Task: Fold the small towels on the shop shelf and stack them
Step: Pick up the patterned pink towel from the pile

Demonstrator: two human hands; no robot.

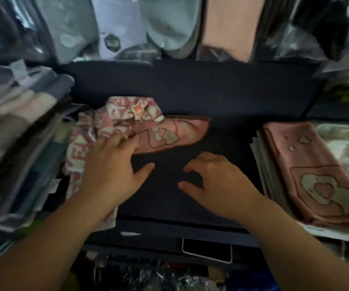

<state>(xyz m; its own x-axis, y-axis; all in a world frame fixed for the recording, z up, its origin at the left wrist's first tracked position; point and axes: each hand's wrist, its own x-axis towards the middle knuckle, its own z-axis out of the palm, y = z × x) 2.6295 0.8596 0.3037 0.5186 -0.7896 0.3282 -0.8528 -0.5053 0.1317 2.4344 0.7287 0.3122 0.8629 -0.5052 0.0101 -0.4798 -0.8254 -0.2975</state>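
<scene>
A heap of unfolded pink and cream patterned towels (110, 120) lies at the left of the dark shelf cloth (190, 91). One pink towel (173, 133) with a cream motif sticks out of the heap to the right. My left hand (110, 164) lies over the heap's edge, its fingertips touching that pink towel. My right hand (217, 181) hovers over the dark cloth with loosely curled fingers and holds nothing. A stack of folded pink towels (308, 171) with a heart motif stands at the right.
Folded cloths in grey, beige and blue are piled at the left (16, 114). Packaged textiles (169, 26) hang along the back. Plastic-wrapped goods (346, 143) sit at the far right. A dark tray-like holder (207, 250) is at the shelf's front edge.
</scene>
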